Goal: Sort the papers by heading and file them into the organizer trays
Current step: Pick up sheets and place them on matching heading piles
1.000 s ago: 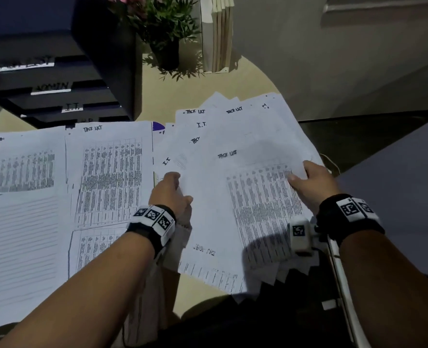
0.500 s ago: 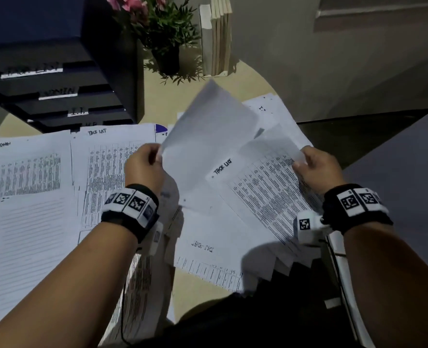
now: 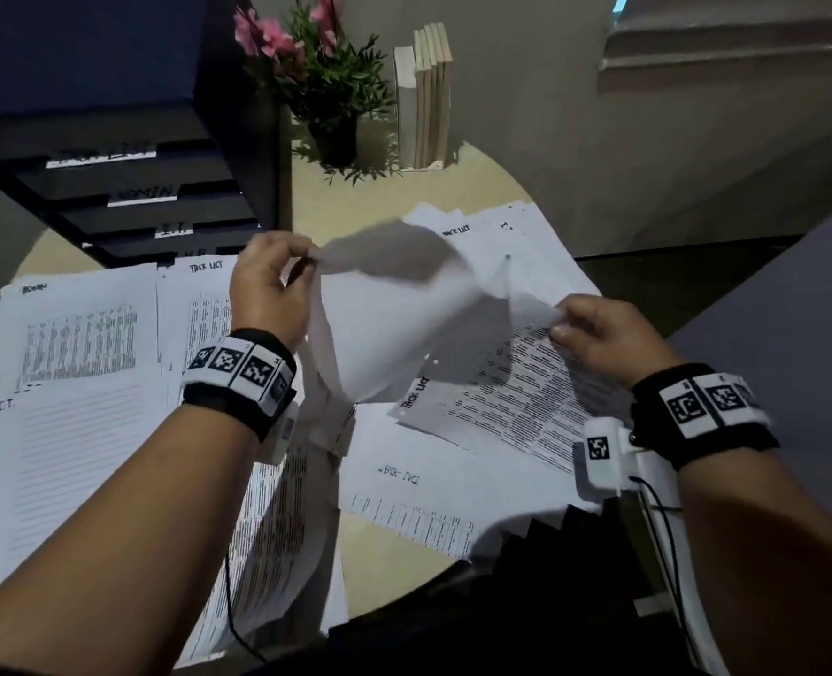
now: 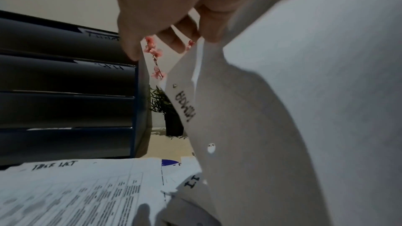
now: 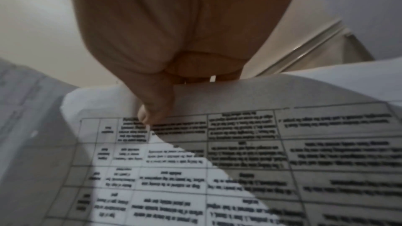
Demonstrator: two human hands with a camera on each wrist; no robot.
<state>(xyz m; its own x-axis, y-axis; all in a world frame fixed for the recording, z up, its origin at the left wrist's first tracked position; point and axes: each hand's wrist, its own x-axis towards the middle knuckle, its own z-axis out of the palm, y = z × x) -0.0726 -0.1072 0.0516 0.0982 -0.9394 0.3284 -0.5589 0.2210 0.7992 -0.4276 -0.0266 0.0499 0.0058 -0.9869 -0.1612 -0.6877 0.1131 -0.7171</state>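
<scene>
Since a moment ago my left hand (image 3: 270,285) has risen toward the upper middle of the frame, fingers pinching the lifted sheet (image 3: 394,329), now curled over mid-frame. My right hand (image 3: 609,339) still pinches the task-list page (image 3: 511,407) at right. The round surface (image 3: 394,563) carries spread papers (image 3: 77,383); organizer trays (image 3: 126,187) stand upper left beside a potted plant (image 3: 326,90) and books (image 3: 426,95).

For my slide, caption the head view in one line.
Left hand and right hand lift a curling sheet off headed papers spread before the labelled organizer trays.
</scene>
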